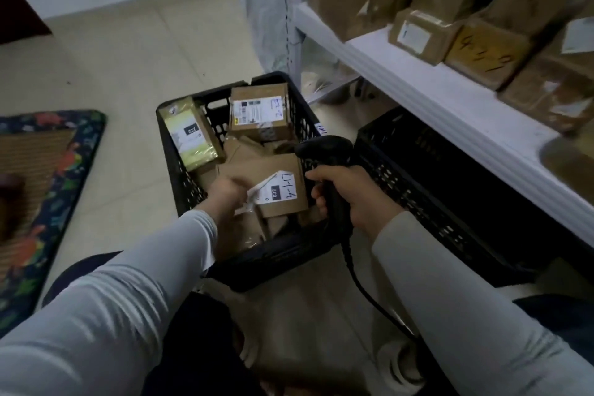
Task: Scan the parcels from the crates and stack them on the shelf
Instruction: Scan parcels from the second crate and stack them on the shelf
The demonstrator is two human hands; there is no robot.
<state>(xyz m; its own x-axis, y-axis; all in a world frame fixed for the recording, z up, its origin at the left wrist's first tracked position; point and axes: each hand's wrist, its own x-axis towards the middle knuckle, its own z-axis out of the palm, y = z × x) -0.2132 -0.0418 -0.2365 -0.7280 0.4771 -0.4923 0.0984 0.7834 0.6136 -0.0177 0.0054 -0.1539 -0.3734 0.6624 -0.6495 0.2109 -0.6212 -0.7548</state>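
A black plastic crate [180,183] on the floor holds several brown parcels. My left hand [229,194] reaches into it and grips the near parcel [283,177], a flat brown box with a white label marked "2-1-17". My right hand [350,194] holds a black corded barcode scanner [324,149] just right of that parcel, its head over the crate's right edge. A green-gold parcel [189,133] leans at the crate's left side. A brown box with a shipping label [260,112] lies at the back. The white shelf [427,90] on the right carries several stacked brown boxes.
A second black crate [414,177] sits under the shelf to the right, its inside dark. A patterned mat [48,183] lies on the tiled floor at left. The scanner cable [363,289] runs down between my arms. The shelf post [291,10] stands behind the crate.
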